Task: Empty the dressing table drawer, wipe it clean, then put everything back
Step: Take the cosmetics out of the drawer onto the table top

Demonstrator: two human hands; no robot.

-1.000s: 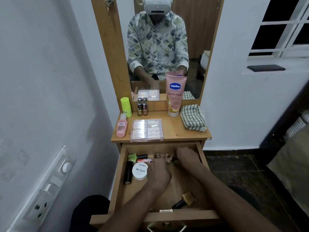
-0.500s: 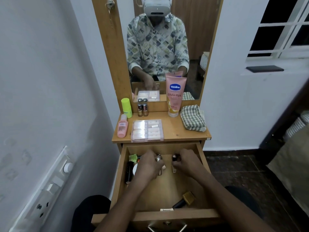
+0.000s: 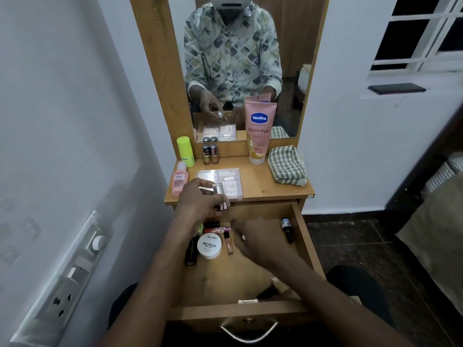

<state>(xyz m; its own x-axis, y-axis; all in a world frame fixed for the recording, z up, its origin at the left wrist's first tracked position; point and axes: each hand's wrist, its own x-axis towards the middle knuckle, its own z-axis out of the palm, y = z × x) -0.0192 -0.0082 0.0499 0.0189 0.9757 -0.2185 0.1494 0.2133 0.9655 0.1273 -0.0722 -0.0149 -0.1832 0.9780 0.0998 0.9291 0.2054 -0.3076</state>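
The wooden drawer (image 3: 304, 249) stands pulled out below the dressing table top (image 3: 260, 187). My left hand (image 3: 198, 202) is lifted above the drawer's back edge and grips small silver-capped nail polish bottles (image 3: 220, 196). My right hand (image 3: 255, 239) is low inside the drawer, blurred, fingers spread toward the left; nothing shows in it. In the drawer lie a white nail polish remover jar (image 3: 209, 246), a lip gloss tube (image 3: 228, 244), a red tube (image 3: 216, 229), a black stick (image 3: 191, 251), a dark bottle (image 3: 287, 229) at the right wall and a gold-capped bottle (image 3: 271, 290) near the front.
On the table top stand a pink Vaseline tube (image 3: 259, 131), two nail polish bottles (image 3: 210, 154), a lime bottle (image 3: 186, 151), a pink bottle (image 3: 180, 180), a clear nail case (image 3: 223, 180) and a checked cloth (image 3: 286, 165). A wall with a switch panel (image 3: 70, 279) is close on the left.
My left hand has risen out of the drawer with the small bottles. My right hand let go of the dark bottle, which now lies at the right wall, and swept left.
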